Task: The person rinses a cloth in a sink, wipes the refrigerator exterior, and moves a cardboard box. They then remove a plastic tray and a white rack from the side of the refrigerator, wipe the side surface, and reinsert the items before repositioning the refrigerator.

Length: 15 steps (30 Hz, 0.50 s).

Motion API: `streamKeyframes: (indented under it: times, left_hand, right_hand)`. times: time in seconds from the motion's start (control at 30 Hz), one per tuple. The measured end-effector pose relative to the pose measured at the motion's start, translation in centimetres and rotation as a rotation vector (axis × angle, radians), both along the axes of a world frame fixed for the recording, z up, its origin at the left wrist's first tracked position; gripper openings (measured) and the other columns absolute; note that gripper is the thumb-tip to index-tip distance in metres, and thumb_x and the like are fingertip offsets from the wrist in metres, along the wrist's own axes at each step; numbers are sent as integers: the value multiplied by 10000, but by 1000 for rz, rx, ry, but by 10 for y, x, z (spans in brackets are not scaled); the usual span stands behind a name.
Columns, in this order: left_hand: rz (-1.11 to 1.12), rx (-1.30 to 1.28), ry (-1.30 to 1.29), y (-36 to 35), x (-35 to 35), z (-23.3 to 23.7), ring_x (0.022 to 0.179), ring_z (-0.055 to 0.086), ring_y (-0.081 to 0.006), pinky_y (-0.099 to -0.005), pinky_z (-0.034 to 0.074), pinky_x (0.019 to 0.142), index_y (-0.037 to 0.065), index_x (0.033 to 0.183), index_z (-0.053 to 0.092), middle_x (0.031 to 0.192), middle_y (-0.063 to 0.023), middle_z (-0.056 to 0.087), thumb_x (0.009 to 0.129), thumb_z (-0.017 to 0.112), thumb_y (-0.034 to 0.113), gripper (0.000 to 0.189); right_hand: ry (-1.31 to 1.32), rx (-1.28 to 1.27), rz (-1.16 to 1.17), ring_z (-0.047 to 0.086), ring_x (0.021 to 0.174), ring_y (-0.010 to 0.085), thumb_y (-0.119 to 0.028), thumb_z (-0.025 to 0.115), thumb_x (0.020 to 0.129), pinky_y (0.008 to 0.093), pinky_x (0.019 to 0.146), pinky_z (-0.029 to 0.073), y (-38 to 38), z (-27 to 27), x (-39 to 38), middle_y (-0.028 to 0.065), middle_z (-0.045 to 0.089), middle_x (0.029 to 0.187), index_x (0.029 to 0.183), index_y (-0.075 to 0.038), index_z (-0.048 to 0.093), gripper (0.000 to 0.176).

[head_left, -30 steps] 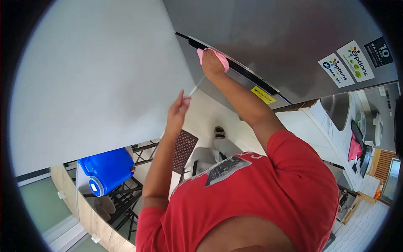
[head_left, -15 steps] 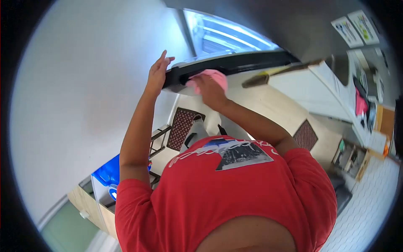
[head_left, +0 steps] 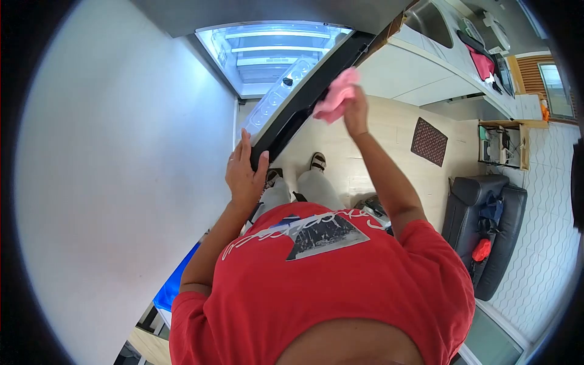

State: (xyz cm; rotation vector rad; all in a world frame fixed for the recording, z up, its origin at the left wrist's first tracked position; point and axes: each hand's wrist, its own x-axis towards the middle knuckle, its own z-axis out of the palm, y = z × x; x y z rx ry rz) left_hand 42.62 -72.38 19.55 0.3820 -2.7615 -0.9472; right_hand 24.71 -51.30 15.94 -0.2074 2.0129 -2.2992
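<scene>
A fridge door [head_left: 298, 115] with a dark edge stands partly open, and lit shelves [head_left: 274, 52] show behind it. My left hand [head_left: 245, 172] rests at the door's near end, thumb and fingers apart around its edge, holding nothing. In my right hand [head_left: 357, 112] is a crumpled pink cloth [head_left: 338, 96], held against or just beside the outer side of the door; whether it touches is unclear. Clear round-pocketed trays [head_left: 275, 100] line the inner side of the door.
A sink [head_left: 429, 23] and white counter [head_left: 426, 67] are at upper right. A patterned mat [head_left: 429, 142] lies on the floor, with a black sofa [head_left: 483, 234] at right. A white wall [head_left: 121, 158] fills the left. Something blue [head_left: 176, 283] stands at lower left.
The view has turned and the fridge interior shows more. My right hand has moved right with the pink cloth. My left hand is now lower, at the door's near end.
</scene>
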Motion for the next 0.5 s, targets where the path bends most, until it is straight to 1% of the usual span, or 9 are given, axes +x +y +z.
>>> streamKeyframes:
  times: [0.1,0.23,0.3,0.33,0.37,0.4,0.43,0.47,0.5]
  left_hand:
    - [-1,131,76,6,4,2,1042,516,-385,-403,446,831,52,1369,279,1234,-221,459,853,509,212,587]
    - [-68,156,-28,14,13,8,1055,514,-361,-403,445,824,17,1352,287,1261,-210,432,843,519,216,594]
    - [-102,100,-45,16,16,3,1091,494,-350,-402,423,844,17,1358,275,1278,-194,429,841,516,210,602]
    - [-145,35,-61,16,18,0,1126,474,-338,-402,400,864,16,1364,263,1294,-177,426,839,513,203,611]
    - [-168,15,-15,16,17,1,1095,495,-323,-405,382,863,-3,1356,268,1284,-170,444,815,536,192,634]
    - [-170,26,-24,16,16,1,1095,495,-323,-405,382,863,-3,1356,268,1284,-170,444,815,536,192,634]
    - [-170,37,-1,16,14,1,1086,498,-327,-406,376,867,-16,1352,267,1271,-171,458,815,534,185,633]
    - [-169,44,24,15,14,-2,1076,502,-330,-407,371,872,-29,1348,265,1258,-173,471,815,533,178,632]
    - [-165,44,19,13,14,-3,1076,502,-330,-407,371,872,-29,1348,265,1258,-173,471,815,533,178,632]
  right_hand:
    - [321,210,-56,615,789,226,-136,419,877,341,700,502,-17,16,1,139,597,869,1021,10,509,224]
    - [894,650,259,588,824,267,-6,549,745,350,761,477,-46,27,39,113,597,883,1014,-60,557,275]
    - [540,363,346,581,819,281,-17,622,689,399,811,457,-43,16,13,107,598,849,1015,-84,564,337]
    - [669,113,287,584,814,256,-126,633,745,434,842,439,-36,5,-24,116,594,820,1012,-83,565,279]
    - [53,-550,748,591,803,243,-205,573,825,447,818,449,-31,5,-63,133,586,797,1023,-43,546,258]
    - [319,-155,419,572,900,265,-288,492,881,427,863,423,-22,8,-84,162,583,832,1097,19,496,375]
    - [581,747,182,524,978,300,-275,452,904,406,917,380,-2,-9,-111,200,540,975,1209,59,392,457]
    - [907,1019,-186,445,1054,317,-252,419,918,377,983,304,-2,-26,-123,236,440,1127,1280,48,309,483]
    - [825,843,-157,388,1134,306,-254,418,923,377,997,285,-11,-13,-113,220,383,1223,1324,36,263,519]
